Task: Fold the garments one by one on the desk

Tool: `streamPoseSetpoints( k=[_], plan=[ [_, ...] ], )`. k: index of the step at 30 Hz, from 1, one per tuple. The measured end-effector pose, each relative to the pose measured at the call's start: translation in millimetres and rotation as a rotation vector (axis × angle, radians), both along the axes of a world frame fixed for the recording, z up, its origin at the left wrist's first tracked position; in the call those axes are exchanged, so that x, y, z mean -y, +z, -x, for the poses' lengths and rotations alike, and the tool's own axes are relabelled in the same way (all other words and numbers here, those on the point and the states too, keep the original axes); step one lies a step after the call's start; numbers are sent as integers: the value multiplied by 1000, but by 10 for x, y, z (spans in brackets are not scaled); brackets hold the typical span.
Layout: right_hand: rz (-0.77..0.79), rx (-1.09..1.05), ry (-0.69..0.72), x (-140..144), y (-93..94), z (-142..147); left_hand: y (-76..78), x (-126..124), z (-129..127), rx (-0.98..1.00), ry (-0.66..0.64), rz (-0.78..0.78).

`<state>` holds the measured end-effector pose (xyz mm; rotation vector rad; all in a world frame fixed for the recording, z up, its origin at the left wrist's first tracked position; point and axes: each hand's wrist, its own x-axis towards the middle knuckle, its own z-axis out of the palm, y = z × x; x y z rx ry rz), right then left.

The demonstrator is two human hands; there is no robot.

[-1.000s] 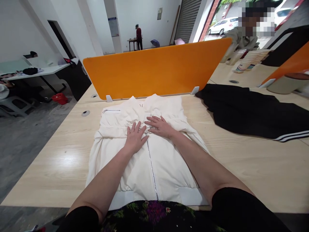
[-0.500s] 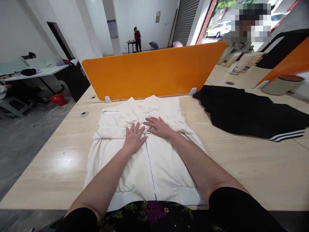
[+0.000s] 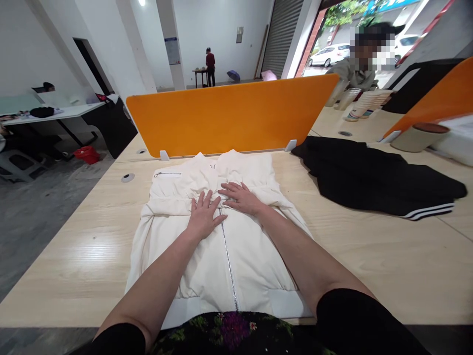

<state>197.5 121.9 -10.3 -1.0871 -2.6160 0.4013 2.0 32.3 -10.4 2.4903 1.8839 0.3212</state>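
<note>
A cream zip-up jacket [image 3: 251, 251] lies spread on the table in front of me, its ribbed hem nearest my body. Down its middle runs a silver zipper [image 3: 229, 268], and a small zipped pocket sits at the upper left. My left hand [image 3: 204, 215] rests palm down on the fabric just left of the zipper, fingers spread. On the other side, my right hand [image 3: 242, 198] lies flat over the gathered folds at the jacket's middle, its fingers pointing left. Neither hand grips the cloth.
An orange divider [image 3: 229, 118] stands behind the jacket. To the right lie a black garment [image 3: 380, 177] with white stripes, stacked paper cups [image 3: 365, 104] and a beige round container [image 3: 417, 138]. A person [image 3: 354, 74] is beyond the divider at the right; another stands far back.
Both hands stay flat on the jacket in nearly the same spots. The view has tilted up slightly, so the scene sits a little lower. The person at right shows more.
</note>
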Motion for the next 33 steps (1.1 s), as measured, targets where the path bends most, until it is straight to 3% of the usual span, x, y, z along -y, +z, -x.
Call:
streamPoseSetpoints(
  k=[14,20,23,26,30,33],
  plan=[
    [12,-53,-16,-8,26,3,-47,-13,-2,-26,9,-68],
    [-19,-75,-28,-37,-18,-10,7,77,-89,-68,19,-118],
    [-14,-76,-25,-44,-29,-18,64,357,-143,-72,-137,6],
    [-4,-83,-26,-44,-24,-21,98,835,-164,-81,-385,151],
    [-6,-74,-31,-31,-6,-12,115,1476,-56,-103,-582,164],
    [5,-83,-41,-20,-5,-6,124,1754,141,-134,-626,158]
  ],
)
